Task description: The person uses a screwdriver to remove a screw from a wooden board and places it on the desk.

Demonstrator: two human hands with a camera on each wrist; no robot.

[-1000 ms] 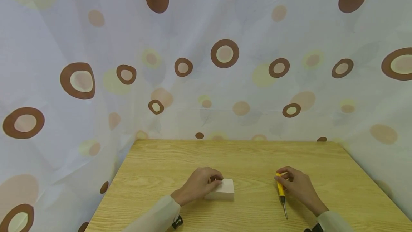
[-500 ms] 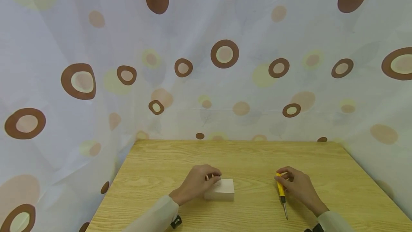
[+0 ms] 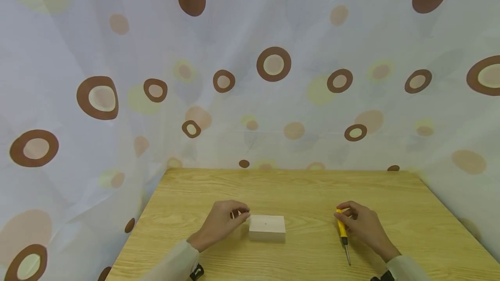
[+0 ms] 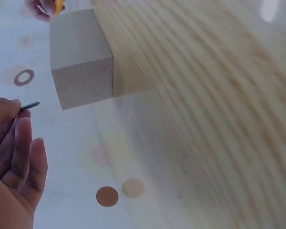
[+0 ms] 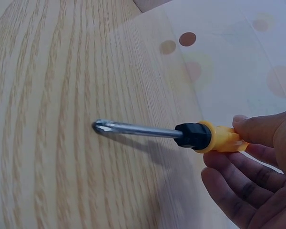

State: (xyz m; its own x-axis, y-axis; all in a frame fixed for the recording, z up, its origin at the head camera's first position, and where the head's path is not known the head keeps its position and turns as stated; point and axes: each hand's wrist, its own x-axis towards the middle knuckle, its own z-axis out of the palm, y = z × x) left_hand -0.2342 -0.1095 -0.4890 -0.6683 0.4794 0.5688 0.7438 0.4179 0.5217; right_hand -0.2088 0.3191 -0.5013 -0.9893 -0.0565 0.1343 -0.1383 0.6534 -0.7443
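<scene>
My left hand (image 3: 223,220) is just left of a pale wooden block (image 3: 267,228), apart from it. Between thumb and forefinger it pinches a small screw (image 4: 30,106), whose pointed dark metal end sticks out in the left wrist view; the head is hidden by the fingers. The block lies flat on the table, with a small dark hole (image 3: 265,223) in its top face. Off to the right, my right hand (image 3: 363,227) grips a screwdriver (image 3: 342,229) by its yellow handle. Its metal shaft (image 5: 138,130) points toward me, and a cross-shaped tip shows in the right wrist view.
The wood-grain table (image 3: 304,194) carries the block midway between the two hands. Behind it and along both sides hangs a white curtain (image 3: 234,25) with brown, pink and yellow circles. Dark straps show at both wrists.
My left hand has moved from over the block's left part to beyond its left side, uncovering the whole top face and the small hole. The right hand and screwdriver have stayed nearly still.
</scene>
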